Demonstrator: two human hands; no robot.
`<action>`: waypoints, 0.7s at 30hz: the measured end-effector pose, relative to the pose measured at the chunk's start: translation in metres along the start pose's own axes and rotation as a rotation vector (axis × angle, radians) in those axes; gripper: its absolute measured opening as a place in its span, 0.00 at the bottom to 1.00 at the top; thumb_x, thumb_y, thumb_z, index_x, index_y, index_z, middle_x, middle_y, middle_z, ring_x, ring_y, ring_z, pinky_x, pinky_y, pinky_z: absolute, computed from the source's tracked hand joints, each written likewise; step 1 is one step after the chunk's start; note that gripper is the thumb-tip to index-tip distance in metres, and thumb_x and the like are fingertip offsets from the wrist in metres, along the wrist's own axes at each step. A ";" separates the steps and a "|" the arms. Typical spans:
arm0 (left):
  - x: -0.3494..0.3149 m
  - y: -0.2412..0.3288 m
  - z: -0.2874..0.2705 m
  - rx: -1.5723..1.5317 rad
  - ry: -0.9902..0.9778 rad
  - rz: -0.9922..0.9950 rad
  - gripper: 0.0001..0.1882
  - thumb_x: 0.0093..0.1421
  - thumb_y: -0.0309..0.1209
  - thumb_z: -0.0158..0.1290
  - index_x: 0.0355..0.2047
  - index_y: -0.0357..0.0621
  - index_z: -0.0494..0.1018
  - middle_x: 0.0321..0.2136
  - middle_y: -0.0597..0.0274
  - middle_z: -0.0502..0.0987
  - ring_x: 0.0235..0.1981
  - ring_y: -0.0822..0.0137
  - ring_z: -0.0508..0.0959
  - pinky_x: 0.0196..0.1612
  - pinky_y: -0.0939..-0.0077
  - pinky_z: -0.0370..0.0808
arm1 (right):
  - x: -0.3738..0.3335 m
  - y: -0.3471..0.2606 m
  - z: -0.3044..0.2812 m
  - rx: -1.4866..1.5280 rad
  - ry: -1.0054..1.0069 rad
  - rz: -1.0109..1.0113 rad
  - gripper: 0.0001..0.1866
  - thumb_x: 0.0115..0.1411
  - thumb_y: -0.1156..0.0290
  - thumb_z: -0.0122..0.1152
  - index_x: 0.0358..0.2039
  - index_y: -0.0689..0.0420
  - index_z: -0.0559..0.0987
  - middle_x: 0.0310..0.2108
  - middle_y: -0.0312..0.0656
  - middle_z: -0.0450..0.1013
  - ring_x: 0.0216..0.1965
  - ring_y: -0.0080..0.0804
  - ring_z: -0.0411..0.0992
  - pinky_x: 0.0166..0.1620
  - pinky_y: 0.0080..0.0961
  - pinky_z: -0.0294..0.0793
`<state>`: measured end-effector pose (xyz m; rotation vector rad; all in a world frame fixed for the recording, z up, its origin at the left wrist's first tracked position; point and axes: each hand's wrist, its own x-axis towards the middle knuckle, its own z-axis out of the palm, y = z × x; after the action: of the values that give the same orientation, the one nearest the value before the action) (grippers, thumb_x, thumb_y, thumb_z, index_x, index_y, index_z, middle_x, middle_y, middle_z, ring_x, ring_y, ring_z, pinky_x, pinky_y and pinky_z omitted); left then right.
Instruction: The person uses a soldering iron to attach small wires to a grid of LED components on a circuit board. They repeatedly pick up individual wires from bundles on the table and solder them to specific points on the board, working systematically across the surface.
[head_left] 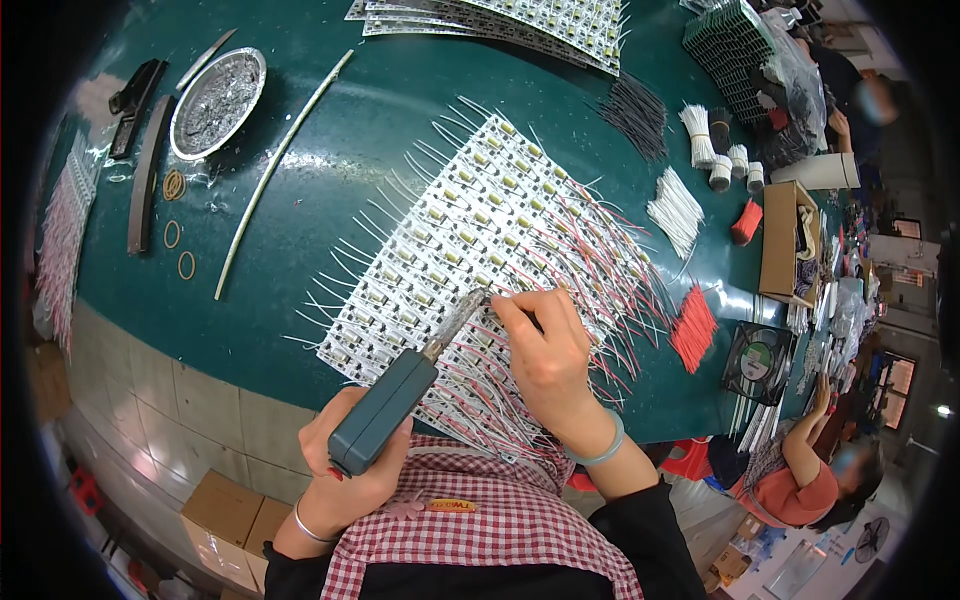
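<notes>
My left hand [352,488] is wrapped round the dark grey-green handle of a soldering iron [384,410]. Its metal tip points up and right, over a white panel of small circuit boards [425,245]. Close to that tip, my right hand [550,365] pinches with thumb and forefinger; what lies between them is too small to make out. Rows of small parts cover the panel. White wires stick out along its left edge, while red and white wires [500,400] spread from the right and near sides.
Wire bundles lie to the right: black [637,115], white [677,212] and red [694,328]. A metal bowl [252,110] of silvery scraps and a long pale rod [285,170] lie left. More panels [560,30] are stacked at the back. Two people work at the right.
</notes>
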<state>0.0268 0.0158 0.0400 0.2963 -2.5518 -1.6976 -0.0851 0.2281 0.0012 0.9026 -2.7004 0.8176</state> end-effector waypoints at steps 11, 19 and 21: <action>-0.002 0.001 0.003 -0.019 -0.017 -0.013 0.09 0.49 0.16 0.64 0.31 0.32 0.77 0.25 0.57 0.76 0.23 0.68 0.78 0.28 0.76 0.73 | 0.001 -0.002 -0.002 -0.038 -0.026 0.001 0.18 0.48 0.81 0.60 0.43 0.65 0.80 0.36 0.43 0.72 0.36 0.39 0.71 0.34 0.31 0.74; -0.004 0.006 -0.005 0.015 -0.003 0.007 0.09 0.51 0.17 0.64 0.34 0.31 0.78 0.29 0.56 0.79 0.26 0.68 0.80 0.29 0.77 0.75 | 0.001 -0.003 -0.002 -0.033 -0.023 0.006 0.18 0.48 0.82 0.61 0.43 0.65 0.80 0.37 0.43 0.72 0.37 0.40 0.72 0.34 0.31 0.75; -0.004 0.004 -0.005 0.056 0.007 0.055 0.10 0.51 0.17 0.64 0.34 0.31 0.78 0.31 0.55 0.80 0.27 0.68 0.81 0.30 0.78 0.76 | 0.000 -0.002 -0.001 -0.032 -0.020 0.004 0.18 0.48 0.82 0.61 0.43 0.65 0.80 0.37 0.43 0.72 0.37 0.40 0.72 0.35 0.31 0.75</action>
<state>0.0311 0.0142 0.0460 0.2326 -2.5804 -1.6062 -0.0839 0.2270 0.0032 0.9043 -2.7251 0.7680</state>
